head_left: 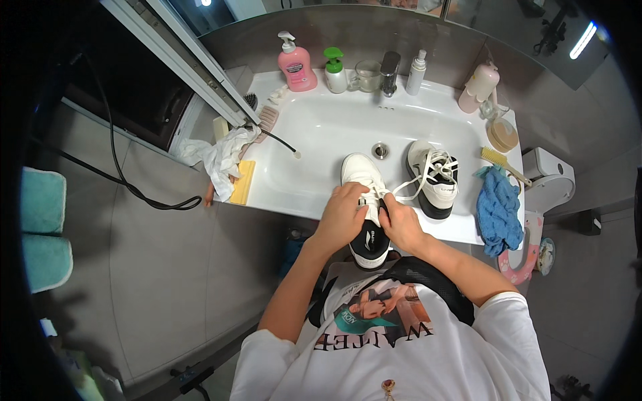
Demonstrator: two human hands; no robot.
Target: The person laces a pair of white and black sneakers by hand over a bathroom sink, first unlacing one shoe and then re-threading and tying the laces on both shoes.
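A white sneaker with a black lining (362,168) points toe-first over the front part of the white washbasin, its heel toward me past the front rim. My left hand (341,212) wraps the shoe's left side near the laces. On the other side, my right hand (402,226) has its fingers closed at the collar and lace area; its fingertips are partly hidden. Close to the right stands a second white and black sneaker (435,175), with loosely lying white laces, its heel by the basin's front edge.
The washbasin (294,180) has a drain (380,151) and a dark faucet (390,75). Along its back stand a pink pump bottle (298,70) and a green-topped bottle (336,79). A blue cloth (500,210) and a brush (505,164) lie right; a yellow cloth (242,182) lies left.
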